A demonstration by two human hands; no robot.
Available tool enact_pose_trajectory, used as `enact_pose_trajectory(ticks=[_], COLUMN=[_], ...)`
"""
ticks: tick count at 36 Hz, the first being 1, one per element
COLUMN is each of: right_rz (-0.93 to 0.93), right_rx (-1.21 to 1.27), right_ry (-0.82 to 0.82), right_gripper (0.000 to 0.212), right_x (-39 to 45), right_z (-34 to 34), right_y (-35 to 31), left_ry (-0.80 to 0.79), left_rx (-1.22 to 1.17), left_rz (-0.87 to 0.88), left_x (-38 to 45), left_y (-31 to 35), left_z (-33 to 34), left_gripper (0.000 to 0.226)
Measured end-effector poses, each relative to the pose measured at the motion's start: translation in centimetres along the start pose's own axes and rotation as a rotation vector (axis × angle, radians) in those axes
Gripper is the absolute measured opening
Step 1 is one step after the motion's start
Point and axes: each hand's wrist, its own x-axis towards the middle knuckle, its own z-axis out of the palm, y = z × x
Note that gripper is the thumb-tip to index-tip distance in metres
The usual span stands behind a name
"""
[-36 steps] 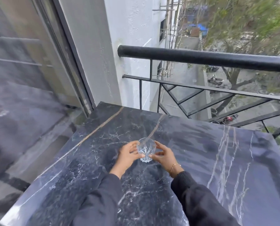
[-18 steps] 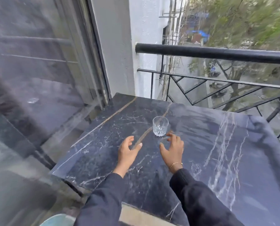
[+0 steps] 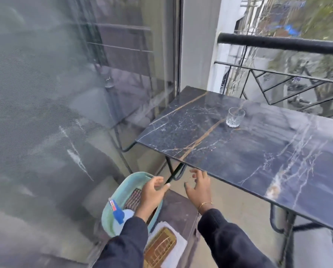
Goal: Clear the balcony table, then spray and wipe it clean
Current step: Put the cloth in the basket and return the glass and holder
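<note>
A clear cut-glass tumbler (image 3: pixel 236 117) stands upright and alone near the far edge of the dark marble balcony table (image 3: pixel 248 157). Both my hands are off the table, below its near left edge. My left hand (image 3: pixel 151 194) hovers with loosely curled fingers over a pale green tray (image 3: pixel 123 192) and holds nothing. My right hand (image 3: pixel 199 187) hangs beside it with spread fingers, also holding nothing. A spray bottle with a blue trigger (image 3: pixel 118 212) lies in the tray, partly behind my left sleeve.
The tray sits on a low brown stool (image 3: pixel 181 211) beside a white cloth (image 3: pixel 178 246) with a gold wire rack (image 3: pixel 159 246) on it. A glass sliding door (image 3: pixel 65 113) fills the left. A black railing (image 3: pixel 281 43) runs behind the table.
My hands let go of the tumbler, left it on the table and drew back and down to the tray. The view swung left and down.
</note>
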Motion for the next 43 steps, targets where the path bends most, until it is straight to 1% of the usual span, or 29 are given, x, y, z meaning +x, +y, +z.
enact_pose_trajectory(ticks=[5, 9, 12, 15, 18, 21, 25, 29, 32, 33, 35, 37, 39, 41, 43], right_rz=[0.009, 0.026, 0.068, 0.096, 0.041, -0.043, -0.136, -0.167, -0.209, -0.220, -0.233, -0.222, -0.197, -0.186, -0.207], right_rx=[0.028, -0.050, -0.076, -0.106, -0.205, -0.286, -0.375, -0.407, -0.423, -0.434, -0.441, -0.430, -0.406, -0.405, -0.425], right_ry=[-0.182, -0.332, -0.428, -0.532, -0.642, -0.753, -0.869, -0.884, -0.875, -0.868, -0.836, -0.791, -0.752, -0.735, -0.737], right_gripper=[0.040, 0.045, 0.050, 0.059, 0.070, 0.077, 0.083, 0.081, 0.075, 0.073, 0.069, 0.064, 0.064, 0.070, 0.071], right_x=[-3.5, -5.5, -7.1, -8.4, -9.0, -9.4, -9.9, -10.2, -10.5, -10.7, -10.9, -11.0, -11.1, -11.0, -10.8], right_z=[1.9, 3.5, 4.5, 5.2, 5.8, 6.4, 7.2, 8.6, 9.4, 9.8, 10.0, 10.3, 10.4, 10.6, 10.9], right_y=[-0.2, 0.1, 0.4, 1.2, 2.2, 3.3, 4.8, 6.5, 7.4, 7.5, 7.7, 7.9, 8.2, 8.3, 8.5], left_ry=[0.020, -0.040, -0.072, -0.113, -0.156, -0.206, -0.171, -0.155, -0.144, -0.154, -0.188, -0.221, -0.201, -0.205, -0.201], left_rx=[0.008, 0.052, 0.069, 0.108, 0.179, 0.339, 0.500, 0.809, 0.885, 0.905, 0.963, 0.964, 0.914, 0.830, 0.749], left_rz=[-0.030, -0.067, -0.108, -0.117, -0.116, -0.072, 0.020, 0.151, 0.264, 0.267, 0.199, 0.099, 0.029, -0.072, -0.149], left_x=[-4.0, -6.4, -7.9, -9.1, -10.0, -10.8, -11.7, -12.4, -12.9, -13.2, -13.5, -13.8, -14.0, -14.1, -14.2], left_y=[-2.9, -5.0, -6.3, -7.1, -7.9, -9.1, -10.7, -11.6, -12.2, -12.5, -13.9, -14.9, -15.3, -15.4, -15.8], left_z=[-1.7, -2.7, -3.0, -3.2, -2.9, -2.5, -1.7, -1.0, -0.9, -1.0, -0.8, -0.9, -1.0, -1.4, -1.6], left_gripper=[0.018, 0.017, 0.023, 0.026, 0.039, 0.053, 0.069, 0.079, 0.085, 0.085, 0.084, 0.083, 0.079, 0.071, 0.061])
